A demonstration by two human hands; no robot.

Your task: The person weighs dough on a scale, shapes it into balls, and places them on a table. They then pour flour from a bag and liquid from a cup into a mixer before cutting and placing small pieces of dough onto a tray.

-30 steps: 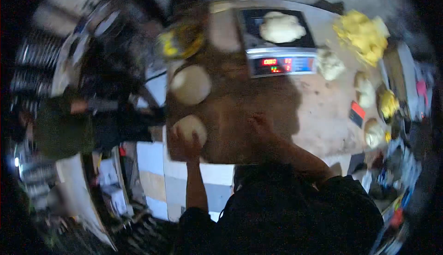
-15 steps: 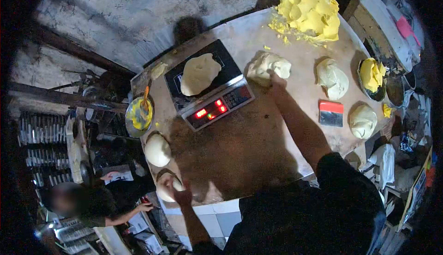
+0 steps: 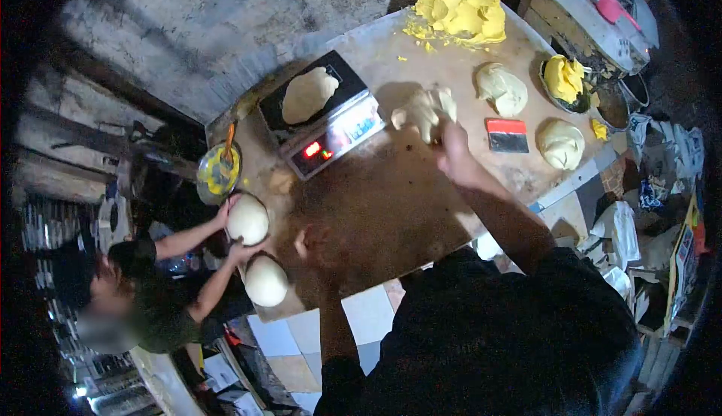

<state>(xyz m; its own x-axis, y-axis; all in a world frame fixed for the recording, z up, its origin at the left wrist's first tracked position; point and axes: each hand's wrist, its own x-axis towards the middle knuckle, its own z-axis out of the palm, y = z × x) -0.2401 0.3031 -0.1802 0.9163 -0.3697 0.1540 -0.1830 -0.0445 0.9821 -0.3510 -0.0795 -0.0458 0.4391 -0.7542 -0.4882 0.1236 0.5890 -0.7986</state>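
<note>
On the wooden table, my right hand (image 3: 454, 153) is beside a loose, uneven lump of dough (image 3: 427, 115); its fingers are near the lump's right edge. My left hand (image 3: 316, 244) hovers over the table's near left part with fingers apart and nothing in it. To its left lies a smooth dough ball (image 3: 266, 280). A second smooth ball (image 3: 248, 219) is between a co-worker's two hands. Flattened dough (image 3: 310, 95) rests on the digital scale (image 3: 331, 136), whose red digits are lit.
A mound of yellow fat (image 3: 460, 11) sits at the far edge. Two dough lumps (image 3: 502, 89) (image 3: 561, 145) flank a red-and-black scraper (image 3: 508, 136) on the right. Bowls (image 3: 219, 173) (image 3: 565, 85) with yellow fat stand at both sides. A co-worker (image 3: 162, 288) leans in from the left.
My left hand has left the nearer dough ball and moved right. The co-worker has reached in and taken hold of the other ball. My right hand has shifted to the lump's right side.
</note>
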